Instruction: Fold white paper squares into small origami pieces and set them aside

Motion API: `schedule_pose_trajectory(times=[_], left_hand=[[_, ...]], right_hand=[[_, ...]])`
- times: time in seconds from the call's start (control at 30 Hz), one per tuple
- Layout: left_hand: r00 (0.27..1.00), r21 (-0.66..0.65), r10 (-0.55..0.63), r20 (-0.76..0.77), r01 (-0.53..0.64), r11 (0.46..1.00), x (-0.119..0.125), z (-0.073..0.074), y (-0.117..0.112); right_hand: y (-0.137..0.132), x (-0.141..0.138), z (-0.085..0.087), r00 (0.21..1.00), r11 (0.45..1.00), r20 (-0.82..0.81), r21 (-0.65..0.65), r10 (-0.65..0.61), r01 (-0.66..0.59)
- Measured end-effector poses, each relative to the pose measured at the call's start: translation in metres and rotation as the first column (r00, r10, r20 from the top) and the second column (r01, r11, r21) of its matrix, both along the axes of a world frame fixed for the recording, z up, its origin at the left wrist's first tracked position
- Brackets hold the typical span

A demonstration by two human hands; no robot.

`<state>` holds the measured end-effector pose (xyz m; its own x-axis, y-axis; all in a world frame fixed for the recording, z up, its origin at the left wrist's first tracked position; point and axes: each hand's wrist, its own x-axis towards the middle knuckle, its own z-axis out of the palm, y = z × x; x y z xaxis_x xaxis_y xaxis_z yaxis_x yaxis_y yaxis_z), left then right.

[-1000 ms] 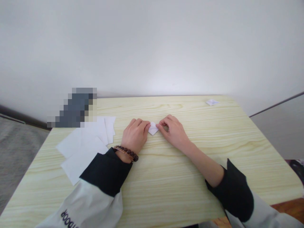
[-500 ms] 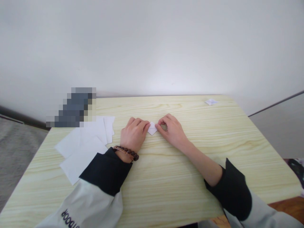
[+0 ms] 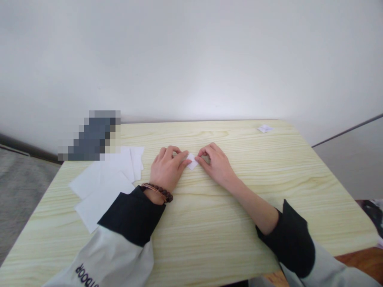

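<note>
A small folded white paper (image 3: 192,162) lies on the light wooden table (image 3: 209,223), between my two hands. My left hand (image 3: 166,170), with a bead bracelet on its wrist, rests on the table with its fingers curled and the fingertips pressing the paper's left side. Beside it, my right hand (image 3: 216,165) pinches the paper's right edge between thumb and forefinger. Most of the paper is hidden by my fingers.
Several white paper sheets (image 3: 103,184) lie overlapped at the table's left. A blurred dark object (image 3: 91,136) stands behind them at the wall. Another small folded white paper (image 3: 265,128) sits at the far right corner. The table's edges drop off at left and right.
My left fingers have slid further over the folded paper, covering more of it. My right hand has shifted slightly left with it. The paper stays in place on the table.
</note>
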<state>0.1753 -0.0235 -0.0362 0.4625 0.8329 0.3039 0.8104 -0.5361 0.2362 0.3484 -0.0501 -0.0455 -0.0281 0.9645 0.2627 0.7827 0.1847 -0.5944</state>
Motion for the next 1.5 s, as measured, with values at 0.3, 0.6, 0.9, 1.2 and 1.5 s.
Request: schedule_pose_trajectory(times=[0.3, 0.6, 0.9, 1.2, 1.5], left_hand=[[0.986, 0.003, -0.041, 0.161, 0.041, 0.999, -0.003, -0.007, 0.003], [0.940, -0.170, -0.032, 0.341, 0.095, 0.981, 0.001, 0.000, 0.005], [0.814, -0.446, 0.174, 0.554, 0.113, 0.888, -0.002, 0.007, 0.006], [0.815, -0.456, 0.151, 0.559, 0.150, 0.877, -0.003, 0.012, 0.005], [0.821, -0.502, 0.201, 0.535, 0.118, 0.857, -0.002, 0.014, 0.004]], right_hand=[[-0.002, 0.002, -0.005, 0.999, 0.995, 0.021, 0.089, 0.038, -0.040], [-0.003, 0.003, -0.003, 0.998, 0.994, 0.008, 0.089, 0.061, -0.061], [-0.005, 0.005, 0.010, 0.968, 0.985, -0.184, 0.049, 0.172, -0.165], [-0.005, 0.007, 0.009, 0.935, 0.990, -0.326, 0.024, 0.140, -0.140], [-0.006, 0.007, 0.010, 0.924, 0.990, -0.354, 0.052, 0.142, -0.132]])
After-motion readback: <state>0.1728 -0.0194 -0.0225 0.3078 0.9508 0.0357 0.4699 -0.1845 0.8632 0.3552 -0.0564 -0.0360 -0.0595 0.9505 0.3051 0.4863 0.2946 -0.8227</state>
